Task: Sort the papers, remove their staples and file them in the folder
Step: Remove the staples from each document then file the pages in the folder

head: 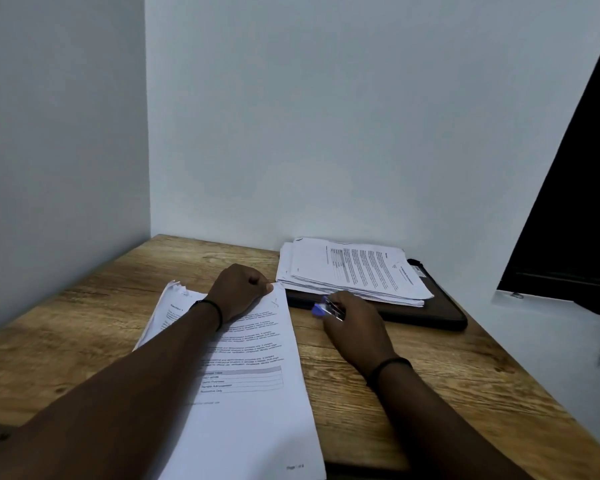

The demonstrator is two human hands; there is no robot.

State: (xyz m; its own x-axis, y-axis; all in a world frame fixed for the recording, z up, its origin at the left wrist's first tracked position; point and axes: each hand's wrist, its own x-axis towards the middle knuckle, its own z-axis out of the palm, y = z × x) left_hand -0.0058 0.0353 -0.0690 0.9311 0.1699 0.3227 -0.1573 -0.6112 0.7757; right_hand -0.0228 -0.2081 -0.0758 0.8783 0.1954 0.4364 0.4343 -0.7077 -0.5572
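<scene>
Left hand (pixel 238 291): grip closed in a loose fist, thumb and fingers pinching the far right corner of the white printed stapled paper set (pixel 243 368), with the forearm lying across its sheets. Right hand (pixel 355 323): grip closed round a small blue-and-clear plastic staple remover (pixel 327 309), whose tip pointed left towards that pinched corner; tool and corner sat near each other, not touching.

Stapled paper set: lay lengthwise on the brown wood-grain desk (pixel 413 375), running from the near edge to the middle. A faint cross mark showed just below the pinched corner; whether that was the staple could not be told. A second layer of sheets fanned out at the far left, its top edge ragged. Judged light, limp and easily torn at the corner; best held flat close beside the staple, as the left hand held it, so the remover could lever without lifting the pages.

Stack of loose white printed papers (pixel 354 268): far right, resting on a dark flat folder (pixel 440 306) against the wall. Judged slippery as a pile, likely to slide if taken by one edge; better squared and lifted from both sides.
</scene>
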